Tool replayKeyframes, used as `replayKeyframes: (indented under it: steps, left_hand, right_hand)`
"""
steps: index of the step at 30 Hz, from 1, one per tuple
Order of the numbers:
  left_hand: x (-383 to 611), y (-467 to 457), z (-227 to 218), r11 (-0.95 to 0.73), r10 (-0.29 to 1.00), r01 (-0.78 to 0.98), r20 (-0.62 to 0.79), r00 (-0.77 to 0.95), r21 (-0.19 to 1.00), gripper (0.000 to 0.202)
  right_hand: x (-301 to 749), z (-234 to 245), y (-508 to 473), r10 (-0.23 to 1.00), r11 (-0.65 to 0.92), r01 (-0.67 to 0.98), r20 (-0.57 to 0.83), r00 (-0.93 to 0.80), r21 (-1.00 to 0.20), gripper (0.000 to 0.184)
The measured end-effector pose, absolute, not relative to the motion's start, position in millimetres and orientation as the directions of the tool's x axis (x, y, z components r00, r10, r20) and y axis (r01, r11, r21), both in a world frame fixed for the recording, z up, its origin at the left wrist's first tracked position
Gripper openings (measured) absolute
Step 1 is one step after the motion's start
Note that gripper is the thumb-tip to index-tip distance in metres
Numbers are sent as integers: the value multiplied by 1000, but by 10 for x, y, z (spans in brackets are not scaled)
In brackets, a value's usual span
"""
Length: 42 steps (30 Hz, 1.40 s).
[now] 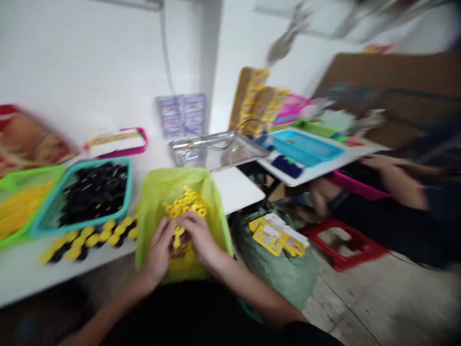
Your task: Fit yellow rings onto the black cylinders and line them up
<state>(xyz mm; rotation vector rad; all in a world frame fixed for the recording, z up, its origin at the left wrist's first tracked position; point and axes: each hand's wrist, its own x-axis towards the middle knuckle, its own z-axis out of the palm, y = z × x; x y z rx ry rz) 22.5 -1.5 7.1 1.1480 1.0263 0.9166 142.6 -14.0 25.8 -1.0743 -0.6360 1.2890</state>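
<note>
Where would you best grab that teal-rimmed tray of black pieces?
Probably its far long rim, reached from above: that raised teal edge stands free, while black pieces fill the middle, a green tray crowds the left end, and yellow-and-black pieces line the near edge.

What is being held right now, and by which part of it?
A small yellow plastic piece sits between the left hand and right hand, seemingly by its top end, over a lime-green bag. Blur hides which hand grips it.
</note>
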Motion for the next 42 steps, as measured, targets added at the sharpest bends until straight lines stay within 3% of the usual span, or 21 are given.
replayKeyframes:
  steps: [6, 11, 16, 22, 26, 29, 36, 42]
  left_hand:
    - [349, -2, 186, 185, 970, -193, -146, 196, 964, 55]
    - [359, 40, 108, 221, 960, -222, -172, 223, 950, 54]
    - [298, 154, 114, 389, 900, -288, -294, 322, 875, 49]
    - [219, 247, 125, 638, 742, -295, -465, 483, 711, 42]
    - [209, 287, 63, 708, 674, -285, -498, 545, 646, 45]
    - [217, 283, 52, 702, 675, -294, -474, 566, 648, 45]
    - [229, 189, 122, 489, 852, -307, -371, 370, 816, 44]
    - [207, 142, 147, 416, 886, -287, -314, 340, 863, 45]
  right_hand:
    - [1344, 132, -66, 943, -24, -505, -187, 275, -863, 33]
    - [1345, 94, -72, 940, -52, -496, -210, 268, -867, 30]
    - [1447, 57, -45, 956, -156, -476, -253, 147, -865, 38]
    - [1487, 76, -24, 952, -257, -393, -301, 53, -883, 43]
    - [1497, 84, -9, 935, -326, -355, -353, 13, -876, 44]
    - [1497, 63, -9, 933, -335, -373, -361, -3, -865, 43]
    - [1468, 25, -23, 952, -201, -386, -272, 140, -900, 34]
    - [1456, 36, -56, 952, -256, -329, -296, 76, -909, 34]
